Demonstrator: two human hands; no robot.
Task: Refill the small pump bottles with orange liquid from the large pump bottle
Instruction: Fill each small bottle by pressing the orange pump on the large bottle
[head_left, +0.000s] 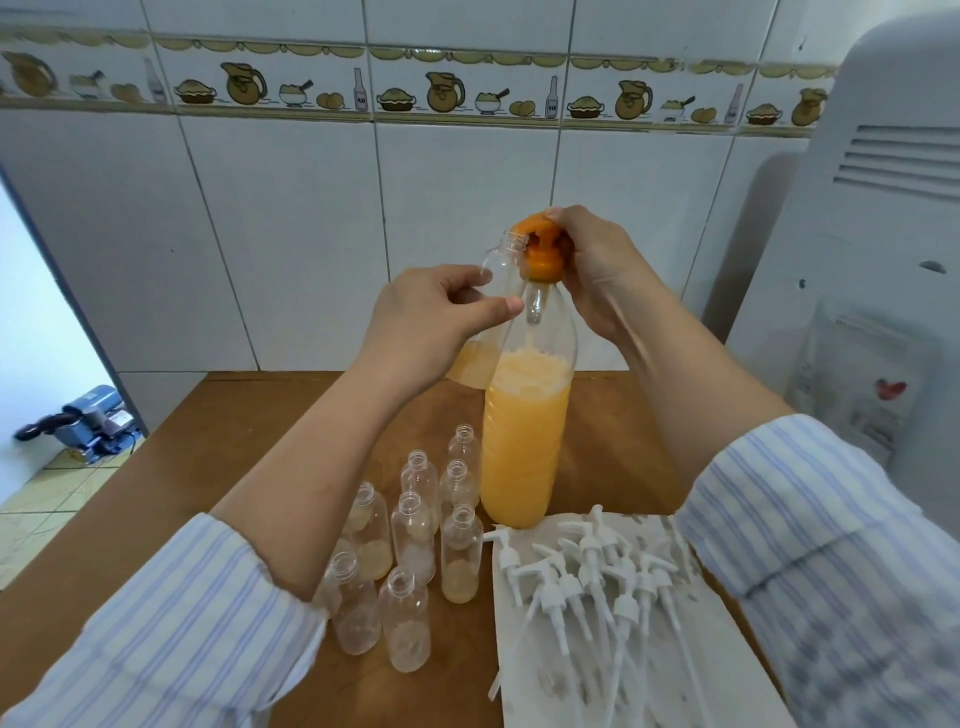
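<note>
Item: small bottle (496, 291), gripped in your left hand (431, 322), tilted, mouth just beside the spout of the orange pump head (540, 249). Your right hand (597, 270) clasps that pump atop the upright large bottle (524, 431) on the counter (260, 426).

Single head-worn wide-angle view, forward and down, close over a wooden table (291, 415) against a tiled wall (291, 208).
</note>
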